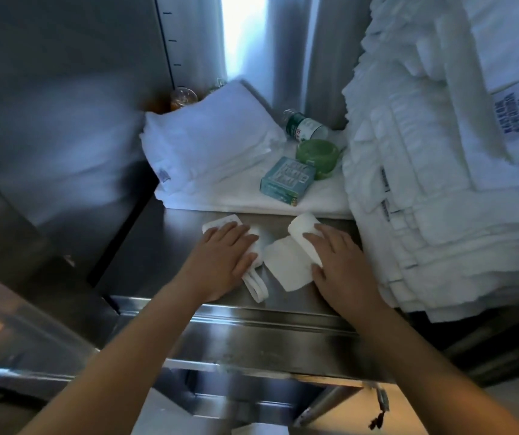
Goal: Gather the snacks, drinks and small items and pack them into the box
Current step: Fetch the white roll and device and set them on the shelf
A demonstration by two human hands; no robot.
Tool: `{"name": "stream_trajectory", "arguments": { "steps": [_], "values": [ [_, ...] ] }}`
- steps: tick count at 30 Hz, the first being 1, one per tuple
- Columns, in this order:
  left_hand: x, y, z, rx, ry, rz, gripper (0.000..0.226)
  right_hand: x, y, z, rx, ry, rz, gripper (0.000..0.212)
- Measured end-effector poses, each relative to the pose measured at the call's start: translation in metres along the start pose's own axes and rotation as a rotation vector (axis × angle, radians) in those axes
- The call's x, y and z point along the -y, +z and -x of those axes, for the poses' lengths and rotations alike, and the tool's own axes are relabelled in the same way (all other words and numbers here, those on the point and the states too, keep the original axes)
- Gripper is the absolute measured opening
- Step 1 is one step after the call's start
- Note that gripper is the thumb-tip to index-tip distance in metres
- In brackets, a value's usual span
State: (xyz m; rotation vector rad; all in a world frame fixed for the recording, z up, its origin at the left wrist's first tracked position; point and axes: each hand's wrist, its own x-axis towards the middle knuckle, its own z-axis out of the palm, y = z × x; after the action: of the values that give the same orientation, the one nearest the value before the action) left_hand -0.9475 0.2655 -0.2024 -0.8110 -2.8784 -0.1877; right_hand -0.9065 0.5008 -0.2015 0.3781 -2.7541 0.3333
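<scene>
Here, at far left, a steel wall (pixel 48 89) closes off a steel shelf (pixel 164 246). At the back by that wall, a clear cup (pixel 183 97) with something orange in it peeks from behind a pile of folded towels (pixel 214 142). The towels lie on a white sheet (pixel 245 199) that covers the rear of the shelf.

Nearer the front edge, the left hand (pixel 220 265) lies palm down with its fingers nearly straight. It presses on a flat white packet (pixel 220 221), whose far corner shows past the fingertips. A white strap (pixel 256 287) loops out from under the hand toward the shelf edge.

Just right of the strap lies a white pad (pixel 283 268), with a white roll (pixel 302 229) touching its far side. The right hand (pixel 342 265) rests on both, fingers spread and flat, with the thumb on the pad and the fingertips on the roll. Neither hand grips anything.

Behind the hands, on the sheet, sits a teal carton (pixel 286 180). A green tub (pixel 317 155) touches its far right corner. Beyond the tub a bottle (pixel 305 127) with a green label lies on its side.

At far right stands a tall stack (pixel 440 183) of white towels, just beside the right hand.
</scene>
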Motion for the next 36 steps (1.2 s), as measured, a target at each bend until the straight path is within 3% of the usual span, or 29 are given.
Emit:
{"name": "stream_trajectory", "arguments": {
  "steps": [5,9,14,23,30,36],
  "values": [
    [0.014,-0.021,-0.007,0.210,0.085,-0.047,0.052,-0.002,0.004,-0.006,-0.110,0.130,-0.154,0.048],
    [0.024,-0.034,-0.014,0.428,0.121,-0.151,0.077,-0.001,0.010,-0.018,-0.032,0.231,-0.132,0.046],
    [0.026,-0.031,-0.021,0.457,0.272,-0.270,0.089,0.011,0.020,-0.015,-0.030,0.327,-0.283,0.046],
    [0.037,-0.032,-0.022,0.244,0.384,-0.234,0.087,0.035,0.020,-0.008,-0.091,0.281,-0.117,0.050],
    [0.016,-0.052,0.041,0.162,0.282,-0.112,0.087,0.070,-0.012,0.017,-0.157,0.132,-0.103,0.049],
    [-0.029,-0.063,0.141,0.072,0.143,-0.146,0.089,0.098,-0.036,0.063,-0.162,-0.051,-0.179,0.046]
  ]
}}
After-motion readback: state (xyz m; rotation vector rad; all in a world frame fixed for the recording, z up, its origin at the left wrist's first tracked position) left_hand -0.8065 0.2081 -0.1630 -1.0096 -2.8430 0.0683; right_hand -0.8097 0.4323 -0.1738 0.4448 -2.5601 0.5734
